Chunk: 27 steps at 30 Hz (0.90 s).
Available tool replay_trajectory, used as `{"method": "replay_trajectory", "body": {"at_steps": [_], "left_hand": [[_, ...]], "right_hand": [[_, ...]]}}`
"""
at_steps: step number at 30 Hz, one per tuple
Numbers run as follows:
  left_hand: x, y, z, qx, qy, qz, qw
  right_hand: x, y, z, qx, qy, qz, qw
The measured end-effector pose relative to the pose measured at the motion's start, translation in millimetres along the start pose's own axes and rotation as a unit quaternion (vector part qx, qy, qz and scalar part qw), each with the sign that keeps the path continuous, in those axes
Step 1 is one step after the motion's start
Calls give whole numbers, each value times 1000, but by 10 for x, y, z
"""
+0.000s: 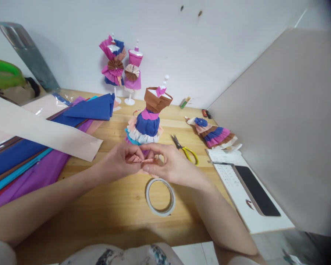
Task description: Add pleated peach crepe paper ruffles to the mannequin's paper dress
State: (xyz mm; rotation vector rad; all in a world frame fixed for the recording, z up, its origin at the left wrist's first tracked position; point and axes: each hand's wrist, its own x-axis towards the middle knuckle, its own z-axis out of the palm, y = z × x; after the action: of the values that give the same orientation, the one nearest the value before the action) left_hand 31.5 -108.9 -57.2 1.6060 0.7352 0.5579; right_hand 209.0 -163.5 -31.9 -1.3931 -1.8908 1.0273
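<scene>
Between my two hands is a small strip of pink crepe paper [134,158], gathered into folds. My left hand [120,159] has its fingers curled around one end. Thumb and fingertips of my right hand [167,162] pinch the other end. Just behind them stands a mini dress form [151,114] in a brown top, pink waistband, blue skirt and white and turquoise ruffles; my hands hide its lower part. A roll of tape [160,212] lies flat on the table in front of my hands. Yellow-handled scissors [186,148] lie right of the dress form.
Coloured crepe paper sheets [52,147] are heaped at left, near a flask [30,55] and a green-rimmed container [4,75]. Two dressed forms [132,73] stand by the wall. At right are another paper dress [213,136], a phone [256,189] on a notebook [228,180], and a partition.
</scene>
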Motion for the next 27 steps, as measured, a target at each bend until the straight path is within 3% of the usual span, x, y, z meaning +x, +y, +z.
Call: {"method": "replay_trajectory", "body": {"at_steps": [6,14,21,27], "left_hand": [[-63,23,-27,206,85,77,972],[-77,8,-39,266,137,111,948],[-98,70,-115,209,81,49,973],[-129,107,-127,214,80,97,969]], "right_hand": [[28,50,76,-23,54,37,998],[-22,-42,84,-118,68,18,990],[-56,-104,27,-64,42,40,996],[-66,-104,-24,-115,8,47,992]]}}
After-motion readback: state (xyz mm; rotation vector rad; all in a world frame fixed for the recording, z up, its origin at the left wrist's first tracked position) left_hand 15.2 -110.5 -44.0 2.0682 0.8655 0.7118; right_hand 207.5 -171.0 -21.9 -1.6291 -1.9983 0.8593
